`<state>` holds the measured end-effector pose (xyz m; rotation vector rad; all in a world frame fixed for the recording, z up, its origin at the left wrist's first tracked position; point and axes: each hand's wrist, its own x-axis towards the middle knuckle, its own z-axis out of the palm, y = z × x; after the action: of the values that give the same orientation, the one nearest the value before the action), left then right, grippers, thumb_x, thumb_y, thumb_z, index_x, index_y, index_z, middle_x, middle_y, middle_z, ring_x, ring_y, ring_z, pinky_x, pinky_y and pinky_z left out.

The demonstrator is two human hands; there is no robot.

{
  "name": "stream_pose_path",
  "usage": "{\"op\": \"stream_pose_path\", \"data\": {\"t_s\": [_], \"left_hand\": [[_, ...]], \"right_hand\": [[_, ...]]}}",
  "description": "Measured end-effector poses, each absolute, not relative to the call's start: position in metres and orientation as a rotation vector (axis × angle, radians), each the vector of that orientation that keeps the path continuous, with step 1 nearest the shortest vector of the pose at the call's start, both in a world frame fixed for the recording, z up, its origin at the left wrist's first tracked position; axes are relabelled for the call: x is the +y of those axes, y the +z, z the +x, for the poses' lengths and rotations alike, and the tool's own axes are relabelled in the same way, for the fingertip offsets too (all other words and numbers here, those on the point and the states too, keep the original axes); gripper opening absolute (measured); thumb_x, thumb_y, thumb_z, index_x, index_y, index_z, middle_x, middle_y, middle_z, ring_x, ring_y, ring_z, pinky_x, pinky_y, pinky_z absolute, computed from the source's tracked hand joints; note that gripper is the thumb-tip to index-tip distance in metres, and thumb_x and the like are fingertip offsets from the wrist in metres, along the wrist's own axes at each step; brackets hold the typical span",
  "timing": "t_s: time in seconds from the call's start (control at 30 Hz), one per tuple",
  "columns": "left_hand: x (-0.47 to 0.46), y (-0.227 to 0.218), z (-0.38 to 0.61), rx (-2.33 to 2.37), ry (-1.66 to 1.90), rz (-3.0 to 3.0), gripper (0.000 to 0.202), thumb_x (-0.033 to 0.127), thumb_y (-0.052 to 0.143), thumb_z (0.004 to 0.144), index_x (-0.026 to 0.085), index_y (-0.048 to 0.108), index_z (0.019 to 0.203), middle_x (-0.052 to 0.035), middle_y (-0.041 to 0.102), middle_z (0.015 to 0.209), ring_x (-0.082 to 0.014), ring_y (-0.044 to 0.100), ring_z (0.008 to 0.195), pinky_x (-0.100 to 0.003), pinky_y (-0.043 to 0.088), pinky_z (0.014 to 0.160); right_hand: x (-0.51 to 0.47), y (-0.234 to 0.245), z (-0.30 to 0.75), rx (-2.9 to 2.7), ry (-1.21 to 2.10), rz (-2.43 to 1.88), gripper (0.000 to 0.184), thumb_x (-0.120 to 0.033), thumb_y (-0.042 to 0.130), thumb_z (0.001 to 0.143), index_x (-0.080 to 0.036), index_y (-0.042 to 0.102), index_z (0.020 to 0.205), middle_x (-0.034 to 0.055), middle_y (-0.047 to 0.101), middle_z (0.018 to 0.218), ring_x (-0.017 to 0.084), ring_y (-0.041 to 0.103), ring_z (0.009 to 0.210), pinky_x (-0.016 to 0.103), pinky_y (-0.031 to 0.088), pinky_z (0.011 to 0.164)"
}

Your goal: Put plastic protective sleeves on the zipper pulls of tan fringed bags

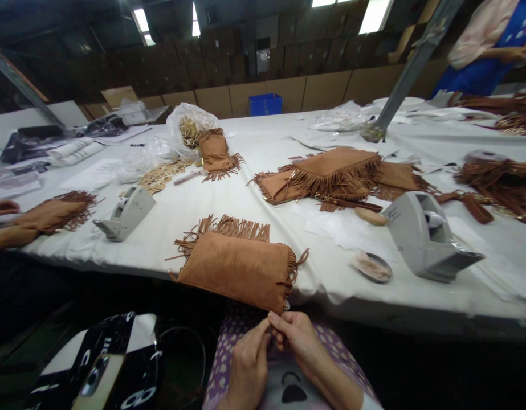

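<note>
A brown suede pouch [237, 265] with fringe lies flat at the table's front edge, its lower right corner overhanging slightly. Just below that corner, my left hand [248, 359] and my right hand [299, 339] meet over my lap. Thumbs and fingers of both are pinched together, fingertips touching. Whatever they pinch is too small or too hidden to make out. A small shiny piece [286, 305] shows at the pouch's corner, close to my right fingertips.
Grey tape dispensers stand left [128, 213] and right [429, 236]. A small dish [371, 266] sits near the right one. More fringed bags [331, 173] are piled behind. At left, another person's hands hold a fringed pouch [53, 215]. A metal post [410, 68] rises at back right.
</note>
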<state>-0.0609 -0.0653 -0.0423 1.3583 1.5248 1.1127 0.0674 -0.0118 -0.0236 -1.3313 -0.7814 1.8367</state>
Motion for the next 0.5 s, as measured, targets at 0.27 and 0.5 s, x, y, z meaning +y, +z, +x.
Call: {"op": "stream_pose_path", "data": {"t_s": [0.27, 0.5], "left_hand": [[-0.077, -0.044, -0.115, 1.432, 1.03, 0.717, 0.049, 0.048, 0.073, 0.069, 0.016, 0.069, 0.106, -0.0129, 0.073, 0.101, -0.0265, 0.066, 0.095, -0.034, 0.049, 0.085], [-0.029, -0.022, -0.069, 1.28, 0.9, 0.785, 0.045, 0.057, 0.065, 0.073, 0.013, 0.065, 0.078, -0.0043, 0.066, 0.064, -0.0121, 0.057, 0.051, -0.022, 0.041, 0.049]], "right_hand": [[-0.006, -0.029, 0.072, -0.826, 1.815, -1.467, 0.047, -0.058, 0.071, 0.062, -0.016, 0.055, 0.048, -0.0032, 0.05, 0.039, 0.006, 0.037, 0.034, 0.022, 0.029, 0.038], [-0.002, -0.028, 0.076, -1.004, 1.673, -1.553, 0.047, -0.056, 0.067, 0.065, -0.017, 0.053, 0.044, -0.0035, 0.044, 0.034, 0.006, 0.033, 0.032, 0.022, 0.022, 0.037]]}}
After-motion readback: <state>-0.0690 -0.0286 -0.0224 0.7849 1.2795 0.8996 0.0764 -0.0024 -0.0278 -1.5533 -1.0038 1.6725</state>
